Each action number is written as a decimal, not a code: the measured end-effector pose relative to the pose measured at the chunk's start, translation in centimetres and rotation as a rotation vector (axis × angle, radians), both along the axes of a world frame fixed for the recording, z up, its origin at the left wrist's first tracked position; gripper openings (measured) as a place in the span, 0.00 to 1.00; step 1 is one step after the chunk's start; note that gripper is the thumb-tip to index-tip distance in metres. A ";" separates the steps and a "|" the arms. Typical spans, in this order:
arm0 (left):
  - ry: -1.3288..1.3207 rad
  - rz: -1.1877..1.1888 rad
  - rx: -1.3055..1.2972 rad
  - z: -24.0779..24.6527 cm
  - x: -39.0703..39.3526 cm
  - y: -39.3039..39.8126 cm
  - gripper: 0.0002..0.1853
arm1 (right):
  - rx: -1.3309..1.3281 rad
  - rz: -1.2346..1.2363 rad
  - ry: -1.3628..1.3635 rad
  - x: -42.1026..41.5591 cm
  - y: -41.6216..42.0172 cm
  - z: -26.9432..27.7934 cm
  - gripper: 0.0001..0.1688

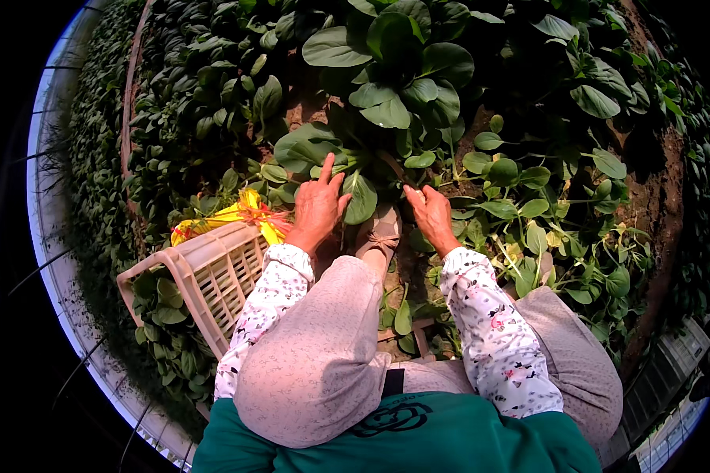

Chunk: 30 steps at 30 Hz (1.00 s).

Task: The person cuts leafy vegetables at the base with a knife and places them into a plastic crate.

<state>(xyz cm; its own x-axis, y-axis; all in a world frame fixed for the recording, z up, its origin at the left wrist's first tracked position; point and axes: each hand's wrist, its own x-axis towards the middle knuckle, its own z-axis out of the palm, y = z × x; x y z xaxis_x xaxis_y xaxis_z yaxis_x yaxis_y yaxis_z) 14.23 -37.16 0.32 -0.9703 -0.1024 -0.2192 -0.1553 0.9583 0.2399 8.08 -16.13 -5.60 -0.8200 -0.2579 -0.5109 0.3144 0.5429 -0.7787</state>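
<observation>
My left hand [319, 204] is spread over a leafy green plant [307, 148], its index finger stretched out against the broad leaves. Whether its fingertips pinch a stem cannot be made out. My right hand [432, 216] is closed around the handle of a small curved hand tool, seemingly a sickle [393, 165]. The brownish blade reaches toward the base of the plant, where shade and leaves partly hide it. Behind both hands stands a larger leafy green [399, 71]. My shoe [381, 230] rests on the soil between my hands.
A plastic crate [222, 281] with slatted sides stands at my left, leafy greens [168, 319] beside its open side. Yellow plastic with red strands [242, 216] lies at its far end. Low and yellowing leaves [532, 236] cover the ground at right. A dark crate [665, 366] stands farther right.
</observation>
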 end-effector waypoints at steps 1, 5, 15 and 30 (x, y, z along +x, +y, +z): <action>0.001 0.017 -0.001 0.0 0.2 -0.1 0.22 | 0.005 0.008 -0.011 0.0 -0.2 -0.2 0.23; 0.037 0.024 0.032 -0.4 0.5 -0.2 0.23 | 0.007 0.029 -0.017 -0.5 -0.4 -1.8 0.23; 0.015 0.034 0.075 -1.2 1.0 -1.1 0.23 | -0.248 -0.047 -0.437 -0.8 0.4 -4.9 0.24; 0.025 0.047 0.128 -1.1 0.7 -1.6 0.23 | -0.093 0.152 -0.109 -1.1 -0.1 -6.2 0.29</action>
<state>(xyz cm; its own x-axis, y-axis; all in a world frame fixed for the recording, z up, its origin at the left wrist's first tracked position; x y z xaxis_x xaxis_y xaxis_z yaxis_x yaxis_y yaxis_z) 14.94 -38.79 -0.80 -0.9705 -0.1202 -0.2092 -0.1914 0.9115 0.3641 6.95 -16.19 -11.77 -0.7091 -0.4245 -0.5630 0.3198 0.5179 -0.7934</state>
